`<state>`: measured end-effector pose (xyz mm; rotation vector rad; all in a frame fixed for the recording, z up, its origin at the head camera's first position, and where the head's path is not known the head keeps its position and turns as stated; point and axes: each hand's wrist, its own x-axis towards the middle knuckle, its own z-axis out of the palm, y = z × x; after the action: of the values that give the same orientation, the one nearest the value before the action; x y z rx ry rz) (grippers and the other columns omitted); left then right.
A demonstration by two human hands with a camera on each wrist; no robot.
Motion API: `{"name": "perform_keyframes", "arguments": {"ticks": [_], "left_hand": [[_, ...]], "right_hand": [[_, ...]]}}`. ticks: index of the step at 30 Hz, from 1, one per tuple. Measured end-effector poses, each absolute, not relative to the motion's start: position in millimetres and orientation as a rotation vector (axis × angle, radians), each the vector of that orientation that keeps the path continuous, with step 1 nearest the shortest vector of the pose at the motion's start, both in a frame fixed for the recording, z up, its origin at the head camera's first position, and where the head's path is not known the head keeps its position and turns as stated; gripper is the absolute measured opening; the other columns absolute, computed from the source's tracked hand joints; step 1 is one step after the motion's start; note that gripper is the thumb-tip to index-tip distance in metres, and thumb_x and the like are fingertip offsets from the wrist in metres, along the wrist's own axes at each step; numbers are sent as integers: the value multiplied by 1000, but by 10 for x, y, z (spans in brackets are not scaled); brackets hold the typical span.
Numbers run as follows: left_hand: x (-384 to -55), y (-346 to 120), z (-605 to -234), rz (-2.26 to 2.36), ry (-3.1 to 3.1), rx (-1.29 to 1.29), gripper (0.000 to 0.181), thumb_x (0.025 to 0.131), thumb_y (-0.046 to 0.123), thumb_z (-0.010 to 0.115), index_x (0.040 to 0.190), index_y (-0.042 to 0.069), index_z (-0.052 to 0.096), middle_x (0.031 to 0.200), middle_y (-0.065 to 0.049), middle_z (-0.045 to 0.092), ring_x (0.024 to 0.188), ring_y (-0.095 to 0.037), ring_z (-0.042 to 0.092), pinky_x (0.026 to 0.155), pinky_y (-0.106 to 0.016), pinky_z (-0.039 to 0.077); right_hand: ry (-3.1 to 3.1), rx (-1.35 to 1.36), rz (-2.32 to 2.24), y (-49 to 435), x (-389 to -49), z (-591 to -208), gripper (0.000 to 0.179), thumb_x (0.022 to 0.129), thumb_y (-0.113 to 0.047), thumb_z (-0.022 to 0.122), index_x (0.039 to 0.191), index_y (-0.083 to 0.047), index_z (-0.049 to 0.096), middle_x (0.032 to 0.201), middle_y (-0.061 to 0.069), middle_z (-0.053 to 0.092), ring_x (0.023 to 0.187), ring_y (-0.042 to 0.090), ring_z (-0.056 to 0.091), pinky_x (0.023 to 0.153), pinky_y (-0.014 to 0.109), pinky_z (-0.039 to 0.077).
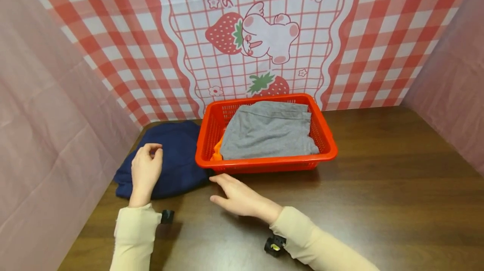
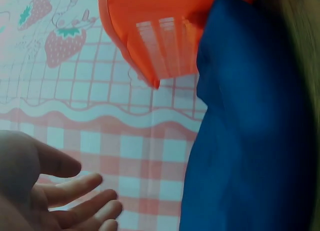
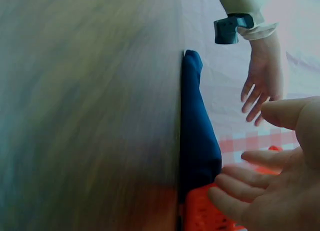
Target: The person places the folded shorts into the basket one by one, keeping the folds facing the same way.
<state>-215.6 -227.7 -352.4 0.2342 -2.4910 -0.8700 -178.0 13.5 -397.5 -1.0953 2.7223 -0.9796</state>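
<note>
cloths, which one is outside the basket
The navy cloth: it lies on the table beside the basket, while the gray one and the orange one, which barely shows, are inside it.

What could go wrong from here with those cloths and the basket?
The right hand is near the front of the red basket and might bump it. The soft navy cloth lies right beside the basket, so it could catch there or crumple if lifted. The grey cloth lies inside and might shift if the basket is jolted.

Navy cloth (image 1: 179, 157) (folded, rounded edges) flat beside red basket (image 1: 264, 162).
</note>
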Motion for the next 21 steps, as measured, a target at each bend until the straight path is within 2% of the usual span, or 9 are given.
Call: {"name": "perform_keyframes", "arguments": {"ticks": [4, 11, 21], "left_hand": [[-2166, -2362, -3549, -849, -2602, 266, 29, 89, 20, 48, 109, 3, 61, 104, -20, 58, 96, -33, 55, 84, -48, 39], [-2181, -2524, -3633, -826, -2721, 356, 36, 89, 22, 45, 114, 0, 57, 115, -26, 53, 110, -42, 46, 91, -51, 35], [-2189, -2742, -3722, -776, -2858, 489, 45, 89, 25, 42, 121, -5, 48, 123, -34, 42, 114, -51, 37, 93, -57, 31]], "right_hand": [[2670, -1028, -996, 76, -1769, -3995, 53, 90, -29, 54, 133, -2, 41, 132, 11, 46, 123, 19, 43, 103, 30, 33], [2601, -913, -1058, -58, -1739, -4033, 59, 88, -31, 56, 134, 0, 40, 136, 16, 40, 126, 24, 39, 104, 33, 32], [2540, -716, -1185, -198, -1784, -4100, 61, 86, -32, 58, 135, -1, 39, 139, 18, 37, 129, 26, 36, 105, 37, 30]]}}
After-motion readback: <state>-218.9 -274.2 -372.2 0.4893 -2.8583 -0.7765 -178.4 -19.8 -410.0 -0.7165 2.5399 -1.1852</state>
